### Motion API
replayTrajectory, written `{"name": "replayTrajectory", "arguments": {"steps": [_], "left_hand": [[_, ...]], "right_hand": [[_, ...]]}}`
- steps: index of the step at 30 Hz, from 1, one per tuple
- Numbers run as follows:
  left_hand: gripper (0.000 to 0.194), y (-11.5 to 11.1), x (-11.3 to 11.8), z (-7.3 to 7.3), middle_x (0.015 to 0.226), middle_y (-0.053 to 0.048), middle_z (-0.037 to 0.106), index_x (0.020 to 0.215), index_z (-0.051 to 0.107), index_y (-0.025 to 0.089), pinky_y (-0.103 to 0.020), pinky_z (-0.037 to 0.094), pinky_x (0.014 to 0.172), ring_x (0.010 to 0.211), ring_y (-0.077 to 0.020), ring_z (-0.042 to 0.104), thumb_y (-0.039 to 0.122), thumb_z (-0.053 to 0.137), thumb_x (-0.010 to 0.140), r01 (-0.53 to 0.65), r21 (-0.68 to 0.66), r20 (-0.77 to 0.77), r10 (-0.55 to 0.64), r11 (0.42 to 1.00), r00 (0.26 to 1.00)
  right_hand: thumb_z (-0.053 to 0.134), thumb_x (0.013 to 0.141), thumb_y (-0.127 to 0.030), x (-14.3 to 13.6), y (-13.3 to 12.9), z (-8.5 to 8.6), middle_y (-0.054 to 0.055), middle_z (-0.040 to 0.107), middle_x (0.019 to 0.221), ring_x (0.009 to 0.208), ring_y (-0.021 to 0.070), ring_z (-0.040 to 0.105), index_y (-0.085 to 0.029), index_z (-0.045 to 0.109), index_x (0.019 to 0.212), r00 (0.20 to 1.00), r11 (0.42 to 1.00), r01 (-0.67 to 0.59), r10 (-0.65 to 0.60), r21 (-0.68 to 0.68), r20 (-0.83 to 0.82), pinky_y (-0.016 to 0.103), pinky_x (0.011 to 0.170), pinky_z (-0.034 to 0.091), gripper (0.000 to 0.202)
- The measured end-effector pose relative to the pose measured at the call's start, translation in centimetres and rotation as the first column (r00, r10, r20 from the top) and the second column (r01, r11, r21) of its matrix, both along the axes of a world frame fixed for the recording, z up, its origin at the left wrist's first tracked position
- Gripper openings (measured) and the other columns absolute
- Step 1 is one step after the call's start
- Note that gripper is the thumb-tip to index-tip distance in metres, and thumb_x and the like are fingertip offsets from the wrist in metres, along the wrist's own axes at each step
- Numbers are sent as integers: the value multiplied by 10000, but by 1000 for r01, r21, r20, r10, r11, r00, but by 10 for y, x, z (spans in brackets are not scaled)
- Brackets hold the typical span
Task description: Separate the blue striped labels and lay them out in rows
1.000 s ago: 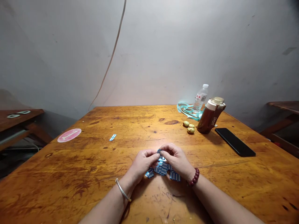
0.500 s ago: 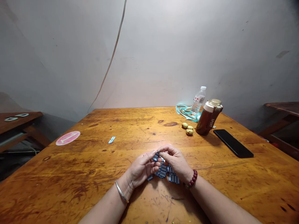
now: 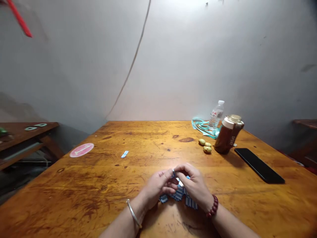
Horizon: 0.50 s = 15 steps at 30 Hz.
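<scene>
Striped blue-and-white pieces [image 3: 178, 194] lie heaped beneath the left hand [image 3: 158, 187] and right hand [image 3: 195, 185], which pinch a blurred, seemingly similar piece [image 3: 174, 173] above the grained wooden bench [image 3: 104, 175].

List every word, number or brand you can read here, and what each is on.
"SPORT": down the side of the brown flask.
"1", lying on its side: in white on the pink disc.
Red characters on the clear bottle: too small and blurred to read.
Blue-and-white striped pieces: no readable text.
Black phone: no text visible.
</scene>
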<state>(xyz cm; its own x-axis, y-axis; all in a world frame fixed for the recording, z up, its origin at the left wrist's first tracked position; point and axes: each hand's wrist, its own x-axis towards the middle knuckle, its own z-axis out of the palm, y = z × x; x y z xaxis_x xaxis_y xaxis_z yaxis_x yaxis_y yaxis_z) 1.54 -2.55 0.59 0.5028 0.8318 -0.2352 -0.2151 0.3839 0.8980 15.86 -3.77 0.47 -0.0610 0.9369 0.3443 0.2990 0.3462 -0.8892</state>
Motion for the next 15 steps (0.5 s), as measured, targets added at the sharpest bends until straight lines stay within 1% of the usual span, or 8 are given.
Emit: {"name": "replayTrajectory", "arguments": {"steps": [2,3,5,7,9,13,15], "left_hand": [[282,-1,1,-1,659,-22,580,777,589,115,-171,396,505,546,-77,524,350,632,627,-45,156,-69,56,987,996],[259,-1,2,-2,655,-18,582,773,585,119,-180,403,521,552,-81,527,327,631,627,-67,204,-78,85,977,993],[214,1,1,-6,638,-13,582,746,569,128,-190,404,508,540,-88,530,308,608,637,-125,230,-55,141,965,988],[184,2,0,-10,626,-7,585,750,555,139,-196,406,496,522,-90,533,270,600,630,-163,230,-52,180,959,982],[175,2,-1,-12,610,-1,586,782,551,149,-203,409,482,498,-92,533,249,574,640,-159,229,-71,179,960,981],[114,-1,-2,-9,564,10,559,732,571,137,-181,390,445,465,-79,514,200,543,642,-170,312,-106,212,935,972],[112,-2,-2,-7,539,20,544,725,572,138,-177,387,430,448,-77,512,164,543,620,-168,290,-91,202,942,975]], "right_hand": [[489,743,-289,0,-1,-1,27,578,714,675,152,522,-173,591,748,993,995,-15,4,-101,-114,256,626,413,155],[508,730,-310,0,-1,-2,28,584,725,683,156,525,-171,592,753,985,985,-61,33,-160,-169,254,623,414,164],[537,706,-345,0,0,-5,17,578,708,640,145,512,-175,594,762,967,963,-106,41,-249,-253,235,569,402,188],[559,687,-346,0,1,-7,1,560,676,582,122,477,-179,598,754,952,943,-146,51,-301,-302,225,532,380,184],[569,680,-323,0,1,-8,-11,536,638,545,105,441,-177,599,737,943,930,-179,69,-322,-325,220,517,361,159],[568,677,-244,1,0,-7,-23,496,569,508,89,391,-166,596,676,937,914,-206,83,-348,-338,213,495,325,83],[572,669,-218,2,-1,-7,-26,483,545,493,85,376,-163,596,659,928,901,-227,85,-369,-362,211,482,310,60]]}}
